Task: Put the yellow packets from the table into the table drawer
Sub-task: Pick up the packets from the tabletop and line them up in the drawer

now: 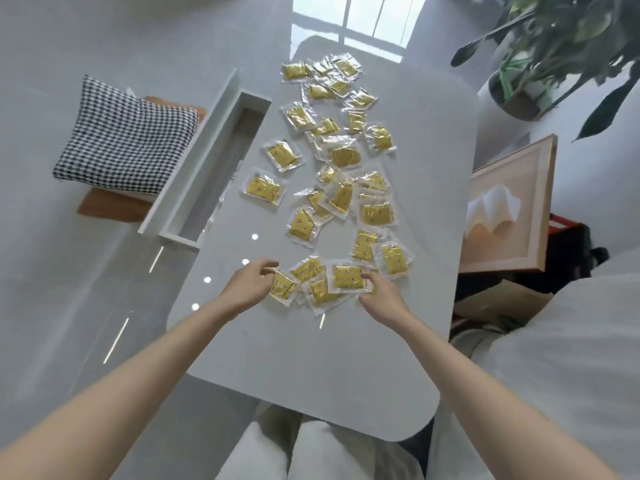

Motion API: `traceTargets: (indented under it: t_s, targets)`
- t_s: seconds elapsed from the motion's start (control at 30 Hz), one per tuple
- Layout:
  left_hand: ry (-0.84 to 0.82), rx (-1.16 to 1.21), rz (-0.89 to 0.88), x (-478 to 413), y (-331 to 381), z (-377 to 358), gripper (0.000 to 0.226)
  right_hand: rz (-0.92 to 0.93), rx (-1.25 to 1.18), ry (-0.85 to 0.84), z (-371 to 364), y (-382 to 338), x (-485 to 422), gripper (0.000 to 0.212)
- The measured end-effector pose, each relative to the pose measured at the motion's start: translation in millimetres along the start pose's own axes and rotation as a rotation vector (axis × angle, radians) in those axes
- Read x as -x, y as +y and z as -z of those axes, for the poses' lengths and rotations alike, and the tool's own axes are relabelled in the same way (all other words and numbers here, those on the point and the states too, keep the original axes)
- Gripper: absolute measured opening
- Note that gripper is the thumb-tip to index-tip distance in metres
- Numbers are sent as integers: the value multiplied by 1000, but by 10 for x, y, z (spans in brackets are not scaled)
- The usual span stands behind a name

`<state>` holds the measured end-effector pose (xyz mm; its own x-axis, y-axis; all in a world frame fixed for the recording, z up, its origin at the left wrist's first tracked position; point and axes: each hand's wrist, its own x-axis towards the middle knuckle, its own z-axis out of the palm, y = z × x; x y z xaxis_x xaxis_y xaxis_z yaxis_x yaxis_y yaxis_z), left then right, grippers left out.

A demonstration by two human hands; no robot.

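Table (311, 358): nearest yellow packets (346, 277) between left hand (251, 284) and right hand (382, 294)

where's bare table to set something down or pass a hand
Bare: the near end of the table, from the left hand and right hand to the edge; the left-edge patch between drawer and left hand; a strip along the right edge. Crowded: the middle, yellow packets from far end to hands.
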<state>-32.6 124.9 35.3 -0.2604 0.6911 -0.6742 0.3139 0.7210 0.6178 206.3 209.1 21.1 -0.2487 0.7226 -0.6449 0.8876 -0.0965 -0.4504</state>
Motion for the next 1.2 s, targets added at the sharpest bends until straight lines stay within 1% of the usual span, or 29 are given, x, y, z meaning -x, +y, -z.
traceTargets:
  t_s: [0.13, 0.2, 0.4, 0.47, 0.53, 0.6, 0.67, 0.73, 0.8, 0.9, 1.0, 1.07, 1.13, 1.2]
  targets:
    - [39, -53, -21, -372, -272, -131, 39, 16, 87, 26, -252, 106, -462, 58]
    - [61, -123, -48, -610, -438, -231, 41, 40, 160, 18, -423, 187, -748, 61]
    - [50, -340, -102, -1242, -907, -542, 54, 135, 438, 14, -853, 473, -1418, 75]
    - [42, -433, -127, -1399, -1039, -636, 61, 147, 498, 2, -939, 539, -1564, 77]
    - [36, -524, -152, -1496, -1127, -711, 68, 188, 565, 26, -985, 600, -1661, 78]
    - [43, -636, -172, -1581, -1189, -784, 69, 225, 590, 58, -999, 671, -1749, 81]
    - [90, -744, -211, -1643, -1226, -830, 68, 238, 532, 32, -970, 692, -1804, 83]
    - [129, -861, -244, -1695, -1248, -852, 67, 241, 490, 1, -920, 668, -1827, 75]
    - [132, -946, -252, -1736, -1253, -854, 65, 217, 514, 8, -859, 635, -1846, 67]
    - [140, -948, -220, -1727, -1276, -858, 62, 175, 615, 18, -840, 617, -1849, 57]
    - [204, -902, -166, -1667, -1321, -856, 66, 183, 732, 68, -873, 627, -1777, 48]
    - [180, -937, -130, -1608, -1337, -857, 64, 197, 692, 100, -875, 615, -1667, 36]
    - [134, -1018, -116, -1548, -1346, -883, 56, 218, 560, 81, -859, 565, -1548, 26]
    - [144, -1015, -110, -1495, -1342, -894, 43, 338, 546, 22, -850, 502, -1476, 24]
